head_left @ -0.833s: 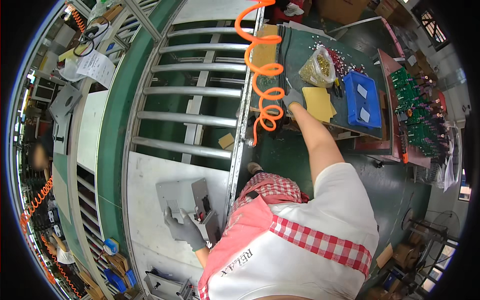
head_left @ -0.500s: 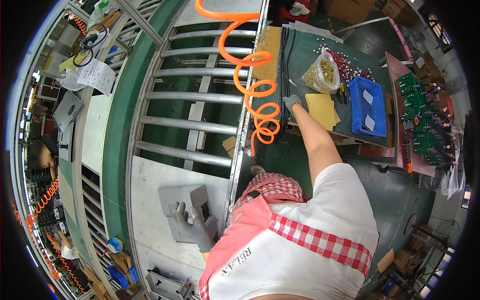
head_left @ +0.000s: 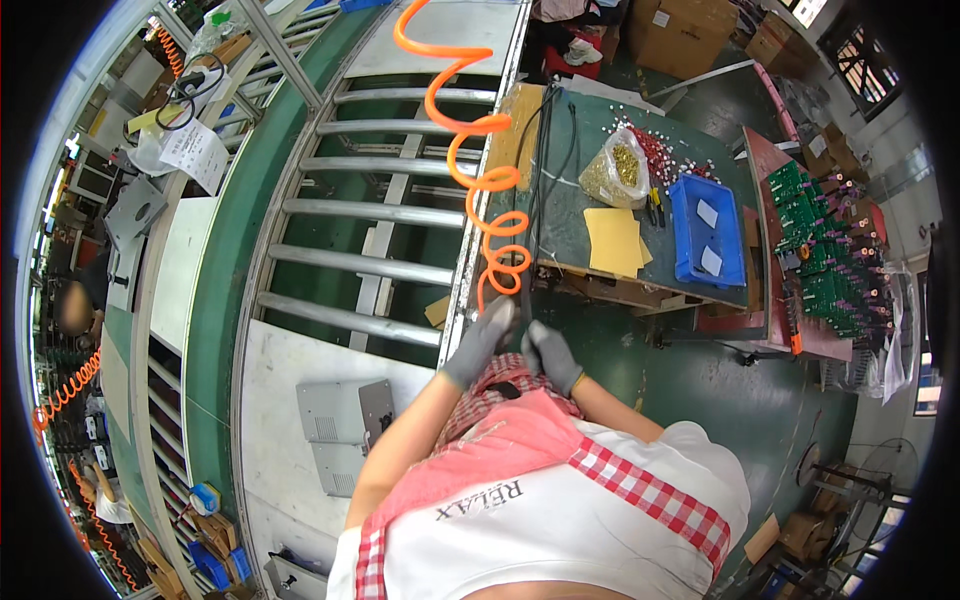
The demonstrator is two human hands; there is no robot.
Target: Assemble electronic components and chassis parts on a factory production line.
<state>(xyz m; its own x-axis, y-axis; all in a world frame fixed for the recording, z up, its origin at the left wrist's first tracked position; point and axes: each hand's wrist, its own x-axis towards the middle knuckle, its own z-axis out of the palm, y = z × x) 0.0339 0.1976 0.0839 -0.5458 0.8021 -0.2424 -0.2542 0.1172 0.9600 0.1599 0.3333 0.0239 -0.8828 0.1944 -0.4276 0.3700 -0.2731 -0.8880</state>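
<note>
The left hand (head_left: pixel 487 340) and the right hand (head_left: pixel 551 357), both covered by grey gloves, are held close together in front of the apron (head_left: pixel 500 420), below the near edge of the worktop (head_left: pixel 572 165). Fingers are curled on both; whether either is closed on a cable cannot be told at this size. Black cables (head_left: pixel 537 215) are laid along the left side of the worktop, and their lower run is extended over the edge to the gap between the hands. An orange coiled hose (head_left: pixel 490 125) is suspended just left of the cables. Yellow sheets (head_left: pixel 612 242), a bag of brass-coloured parts (head_left: pixel 615 178) and a blue tray (head_left: pixel 688 235) are placed farther right. Grey metal panels (head_left: pixel 332 413) are laid on the white board (head_left: pixel 278 365), left of the forearm.
</note>
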